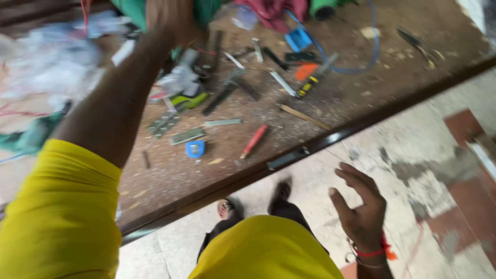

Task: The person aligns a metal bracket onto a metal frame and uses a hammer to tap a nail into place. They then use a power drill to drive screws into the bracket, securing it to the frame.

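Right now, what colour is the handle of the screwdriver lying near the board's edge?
Red, on the screwdriver; the head view shows it clearly.

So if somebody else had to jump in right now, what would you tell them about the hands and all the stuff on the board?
Left hand: stretched far across the brown board, over the tool pile at its far edge; blurred, so whether it grips anything cannot be told.
Right hand: open and empty, hanging over the floor off the board's near edge.
On the board: red-handled screwdriver, small blue tape measure, metal hinges, blue cable, sawdust all over.
Nothing is clearly picked up yet.
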